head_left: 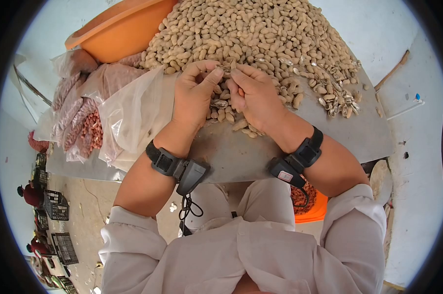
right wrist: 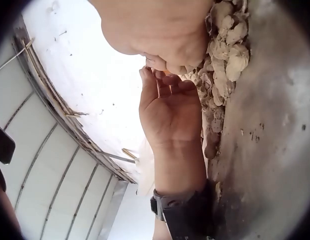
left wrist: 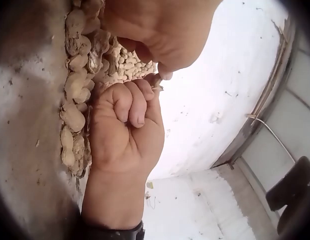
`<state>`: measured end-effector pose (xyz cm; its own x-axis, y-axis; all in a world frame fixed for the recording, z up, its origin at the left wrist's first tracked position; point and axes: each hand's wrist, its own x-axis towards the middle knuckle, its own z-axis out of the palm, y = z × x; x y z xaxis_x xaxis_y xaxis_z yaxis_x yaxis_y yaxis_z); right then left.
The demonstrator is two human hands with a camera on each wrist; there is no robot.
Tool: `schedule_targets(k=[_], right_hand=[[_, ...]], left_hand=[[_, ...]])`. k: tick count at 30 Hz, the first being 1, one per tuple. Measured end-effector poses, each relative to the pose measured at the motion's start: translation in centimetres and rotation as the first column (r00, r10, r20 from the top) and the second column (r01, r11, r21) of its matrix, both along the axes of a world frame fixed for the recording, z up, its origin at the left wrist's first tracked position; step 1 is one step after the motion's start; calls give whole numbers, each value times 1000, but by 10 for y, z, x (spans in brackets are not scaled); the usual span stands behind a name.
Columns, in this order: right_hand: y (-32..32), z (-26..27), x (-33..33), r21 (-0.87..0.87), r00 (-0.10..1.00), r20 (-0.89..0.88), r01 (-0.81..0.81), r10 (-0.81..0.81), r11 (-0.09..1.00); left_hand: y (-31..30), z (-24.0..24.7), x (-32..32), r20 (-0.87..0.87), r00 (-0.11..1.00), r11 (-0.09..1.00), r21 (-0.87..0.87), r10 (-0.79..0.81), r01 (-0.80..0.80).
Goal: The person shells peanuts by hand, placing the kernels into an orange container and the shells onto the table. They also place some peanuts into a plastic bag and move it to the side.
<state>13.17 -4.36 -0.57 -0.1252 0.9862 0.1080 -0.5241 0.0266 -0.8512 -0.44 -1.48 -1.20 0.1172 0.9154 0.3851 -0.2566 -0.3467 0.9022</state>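
Both hands meet in front of the peanut heap in the head view. Between thumb and fingers, my left hand [head_left: 193, 95] pinches a peanut shell [head_left: 227, 65]. My right hand [head_left: 259, 97] pinches the same shell from the other side, its thumb tip against it. A small reddish kernel [head_left: 241, 91] shows at the curled lower fingers of the right hand. Unshelled peanuts [head_left: 251, 29] rise in a large pile just beyond the fingers, and a few lie under the hands. In both wrist views the hands largely hide the shell.
A grey metal tabletop [head_left: 231, 157] carries the pile. Left stand an orange basin [head_left: 121, 29] and clear bags of pink kernels [head_left: 91, 130]. Split empty shells [head_left: 336, 100] lie at the right. Below the table edge is an orange tub [head_left: 312, 210] of red kernels.
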Motion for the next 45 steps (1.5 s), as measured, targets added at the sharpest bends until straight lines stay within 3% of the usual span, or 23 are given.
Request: schedule_targets(k=[3,7,10,11,12,15,18,22,26,28,30,31,33,34,37,40,45], right_hand=[[0,-1,1,65,992,127,-30,22,997],[4,0,6,66,957,283,-79,57,995],[-1,11,10,32,970,230,-88,78,996],[-3,15,13,39,975,211,-78,68,996],[0,21,21,34,986,166,-23,17,999],[22,30,64,302,946,-277,251,-168,920],[16,45,105,261,702,-710,344,-63,902],[16,47,103,88,672,-707,395,-222,915],[23,42,89,105,769,-601,348,-220,932],[22,47,71,62,941,-283,211,-185,976],[16,54,45,-5,998,-27,52,-52,999],[15,62,33,-25,989,131,-69,71,997],[12,77,11,-111,856,420,-281,301,953],[12,85,-3,-129,809,483,-314,337,940],[18,104,-44,-193,652,635,-384,413,903],[26,105,-76,-278,462,713,-504,527,818],[26,102,-113,-304,501,732,-366,462,879]], left_hand=[[-2,2,-1,4,1000,996,-89,-10,10],[1,-3,-3,-56,998,1000,9,-26,27],[2,-4,-1,-87,996,987,160,22,-8],[1,-3,-2,-105,994,991,135,10,4],[-1,-2,-4,-125,992,993,113,-2,16],[0,-2,-7,-150,989,996,84,-3,16],[-1,-1,-5,-113,994,997,82,10,-1],[1,-1,0,-139,990,994,108,6,9],[5,-9,-4,-286,954,973,230,87,-20],[3,-9,-2,-280,958,978,175,-59,111],[-1,-4,-4,-444,896,955,272,17,117],[-2,-1,-5,-522,851,939,316,55,134],[-4,1,-5,-540,839,938,322,69,131],[-5,2,-5,-548,833,937,324,72,132],[5,-11,-2,-398,905,833,544,149,102],[5,-15,-6,-424,888,826,555,180,98],[2,-19,-4,-467,881,924,366,76,114]])
